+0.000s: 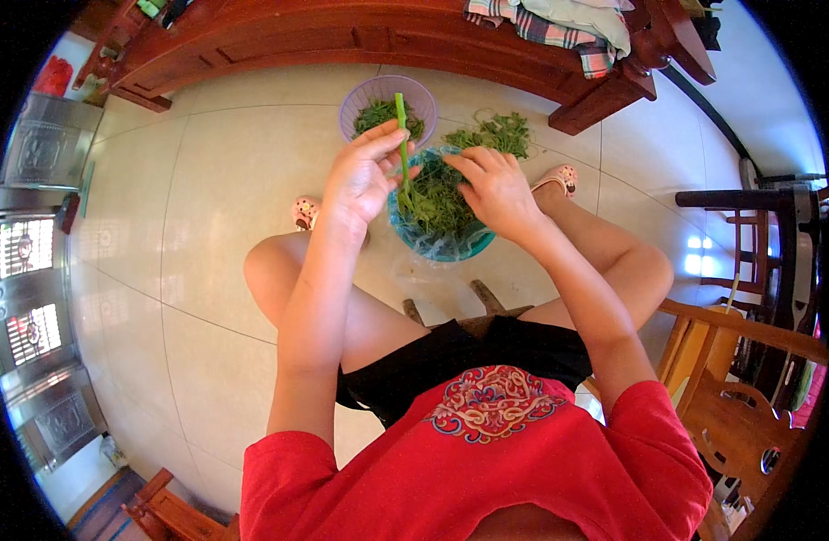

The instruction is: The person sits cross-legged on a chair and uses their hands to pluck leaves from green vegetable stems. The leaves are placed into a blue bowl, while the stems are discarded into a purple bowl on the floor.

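My left hand (364, 169) pinches a long green vegetable stem (401, 128) between thumb and fingers. The stem stands nearly upright, its lower leafy end over the left side of a teal bucket (448, 253). Inside that bucket, a plastic liner holds a heap of shredded green trimmings (445, 206). Over the bucket's right side is my right hand (497, 186), thumb and forefinger apart, with nothing visible between them. Beyond the bucket sits a light purple plastic basket (350, 101) with picked greens (381, 116) in it. A loose bunch of leafy greens (499, 132) lies on the floor to its right.
A red-brown wooden bench (286, 40) spans the far side, with plaid cloth (550, 30) on its right end. Pale tiles (218, 203) cover the floor around my feet. Wooden furniture (726, 392) stands close on the right, and a wooden piece (174, 507) at lower left.
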### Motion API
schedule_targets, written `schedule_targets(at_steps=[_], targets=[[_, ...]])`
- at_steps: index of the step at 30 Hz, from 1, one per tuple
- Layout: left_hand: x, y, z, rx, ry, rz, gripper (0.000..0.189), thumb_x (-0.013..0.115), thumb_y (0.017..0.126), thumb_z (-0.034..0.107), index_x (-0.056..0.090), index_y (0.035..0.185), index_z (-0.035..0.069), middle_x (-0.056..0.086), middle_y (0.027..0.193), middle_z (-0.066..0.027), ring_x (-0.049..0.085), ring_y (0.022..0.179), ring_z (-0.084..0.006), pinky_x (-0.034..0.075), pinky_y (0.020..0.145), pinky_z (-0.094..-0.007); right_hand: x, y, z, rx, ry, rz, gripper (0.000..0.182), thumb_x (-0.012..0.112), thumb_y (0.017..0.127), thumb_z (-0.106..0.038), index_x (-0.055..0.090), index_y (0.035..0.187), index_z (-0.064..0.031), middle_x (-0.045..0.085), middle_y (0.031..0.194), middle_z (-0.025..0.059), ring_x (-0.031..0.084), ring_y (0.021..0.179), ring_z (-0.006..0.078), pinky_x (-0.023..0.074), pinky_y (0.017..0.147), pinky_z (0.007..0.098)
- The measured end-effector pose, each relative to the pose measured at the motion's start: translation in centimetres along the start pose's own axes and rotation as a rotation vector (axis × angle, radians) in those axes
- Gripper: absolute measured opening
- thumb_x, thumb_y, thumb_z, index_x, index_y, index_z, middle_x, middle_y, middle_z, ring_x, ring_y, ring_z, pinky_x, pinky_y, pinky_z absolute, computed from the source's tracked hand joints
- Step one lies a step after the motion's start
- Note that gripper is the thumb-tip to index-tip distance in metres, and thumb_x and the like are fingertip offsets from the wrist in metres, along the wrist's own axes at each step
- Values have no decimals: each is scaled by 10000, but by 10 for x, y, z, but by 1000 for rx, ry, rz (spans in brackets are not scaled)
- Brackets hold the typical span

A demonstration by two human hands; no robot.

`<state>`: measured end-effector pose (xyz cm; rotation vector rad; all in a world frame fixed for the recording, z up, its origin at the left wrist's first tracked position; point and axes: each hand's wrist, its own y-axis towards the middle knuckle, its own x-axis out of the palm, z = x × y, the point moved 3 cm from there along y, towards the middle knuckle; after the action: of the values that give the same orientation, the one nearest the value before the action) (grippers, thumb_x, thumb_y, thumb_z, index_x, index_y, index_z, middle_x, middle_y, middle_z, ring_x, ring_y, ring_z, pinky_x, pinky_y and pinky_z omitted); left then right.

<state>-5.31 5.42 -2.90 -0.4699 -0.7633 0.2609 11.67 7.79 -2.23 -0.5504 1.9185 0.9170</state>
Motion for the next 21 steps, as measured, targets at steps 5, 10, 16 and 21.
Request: schedule_targets(at_steps=[5, 10, 16, 21], targets=[[3, 1, -9, -184, 49, -156, 247, 613, 704, 87, 527, 935, 86, 560, 836, -31, 520, 779, -145, 428, 666, -371, -27, 17, -24, -338, -69, 167, 228, 589, 580, -104, 556, 805, -94, 489, 870, 36, 485, 744, 174, 385, 622, 279], [13, -3, -18, -249, 47, -289, 237, 615, 710, 99, 548, 936, 70, 554, 825, -43, 515, 769, -137, 430, 652, -348, -37, 24, -33, -436, -197, 165, 197, 557, 577, -163, 543, 759, -89, 479, 845, 22, 477, 734, 158, 382, 618, 267], [23, -13, -9, 190, 552, -264, 236, 618, 713, 57, 575, 943, 25, 579, 839, -46, 525, 747, -87, 432, 651, -221, -45, 18, -18, -412, -205, 143, 203, 577, 572, -155, 541, 752, -66, 497, 793, 30, 488, 730, 173, 400, 616, 270], [25, -16, -10, 316, 615, -256, 169, 609, 707, 10, 598, 875, -10, 602, 762, -52, 536, 664, -80, 430, 618, -194, -47, 16, -11, -249, 33, 197, 188, 592, 593, -60, 552, 774, -34, 503, 757, 48, 503, 674, 200, 440, 571, 294]])
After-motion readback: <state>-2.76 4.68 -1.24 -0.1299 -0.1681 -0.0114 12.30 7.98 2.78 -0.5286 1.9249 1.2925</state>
